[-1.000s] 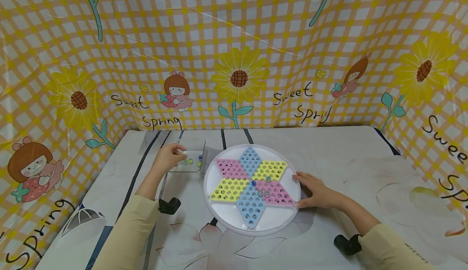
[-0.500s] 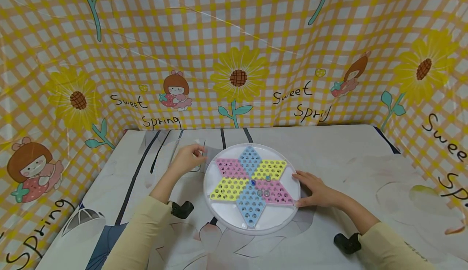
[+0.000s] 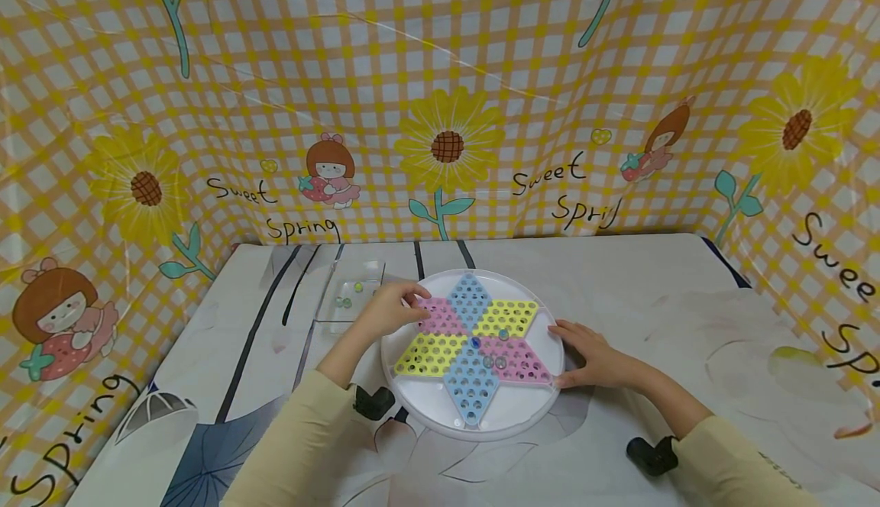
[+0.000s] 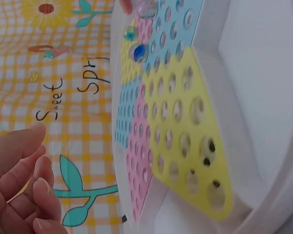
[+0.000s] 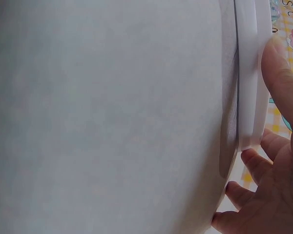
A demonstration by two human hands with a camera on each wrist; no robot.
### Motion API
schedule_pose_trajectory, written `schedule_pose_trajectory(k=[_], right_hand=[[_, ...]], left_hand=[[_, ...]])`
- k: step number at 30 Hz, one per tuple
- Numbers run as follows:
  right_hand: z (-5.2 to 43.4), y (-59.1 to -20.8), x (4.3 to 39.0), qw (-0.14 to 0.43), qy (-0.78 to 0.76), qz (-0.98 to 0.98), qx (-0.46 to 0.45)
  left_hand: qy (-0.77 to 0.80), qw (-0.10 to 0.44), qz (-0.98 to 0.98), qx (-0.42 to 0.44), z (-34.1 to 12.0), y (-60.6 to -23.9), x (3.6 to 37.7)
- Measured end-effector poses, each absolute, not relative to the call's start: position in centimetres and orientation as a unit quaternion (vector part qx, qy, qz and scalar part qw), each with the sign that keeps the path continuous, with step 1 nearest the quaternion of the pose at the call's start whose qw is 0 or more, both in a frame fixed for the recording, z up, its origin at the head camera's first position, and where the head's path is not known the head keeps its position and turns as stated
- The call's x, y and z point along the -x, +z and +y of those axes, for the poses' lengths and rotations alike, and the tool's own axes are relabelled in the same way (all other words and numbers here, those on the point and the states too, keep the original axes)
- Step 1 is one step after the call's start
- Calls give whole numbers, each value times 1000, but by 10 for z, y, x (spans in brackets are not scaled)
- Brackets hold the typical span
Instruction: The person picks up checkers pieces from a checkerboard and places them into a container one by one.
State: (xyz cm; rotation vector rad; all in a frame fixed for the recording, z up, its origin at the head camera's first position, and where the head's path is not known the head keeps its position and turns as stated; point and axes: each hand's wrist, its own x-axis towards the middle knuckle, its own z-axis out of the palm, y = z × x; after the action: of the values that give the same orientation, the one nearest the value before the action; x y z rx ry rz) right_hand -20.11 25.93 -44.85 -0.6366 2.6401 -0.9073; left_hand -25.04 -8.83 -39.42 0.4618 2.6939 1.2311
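Note:
A round white Chinese checkers board [image 3: 426,419] with a pink, yellow and blue star stands on the table. On it sit a blue marble [image 3: 475,343], a greenish marble [image 3: 504,334] and two clear ones near the star's middle. My left hand [image 3: 393,308] is over the board's left pink point. Its fingers [image 4: 43,192] are bent inward, with the thumb close above them; I cannot tell whether a marble is between them. At the board's right edge, my right hand [image 3: 596,356] rests spread, its thumb [image 5: 278,68] against the white rim and other fingertips down by the table.
A clear plastic box [image 3: 323,316] with several marbles stands left of the board, partly behind my left hand. Black wrist mounts [image 3: 373,402] stick out at both sleeves. A checked sunflower cloth [image 3: 447,49] hangs behind the table and along its sides.
My left hand has moved right from above the clear box to above the board's left side, uncovering marbles in the box. The right hand has stayed at the rim.

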Motion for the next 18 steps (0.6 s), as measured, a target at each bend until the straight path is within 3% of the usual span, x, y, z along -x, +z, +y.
schedule_pose_trajectory(k=[18], right_hand=[[261,-451,202,132,-313,915,216]], left_hand=[[387,118,888,-221,-49,-414,244]])
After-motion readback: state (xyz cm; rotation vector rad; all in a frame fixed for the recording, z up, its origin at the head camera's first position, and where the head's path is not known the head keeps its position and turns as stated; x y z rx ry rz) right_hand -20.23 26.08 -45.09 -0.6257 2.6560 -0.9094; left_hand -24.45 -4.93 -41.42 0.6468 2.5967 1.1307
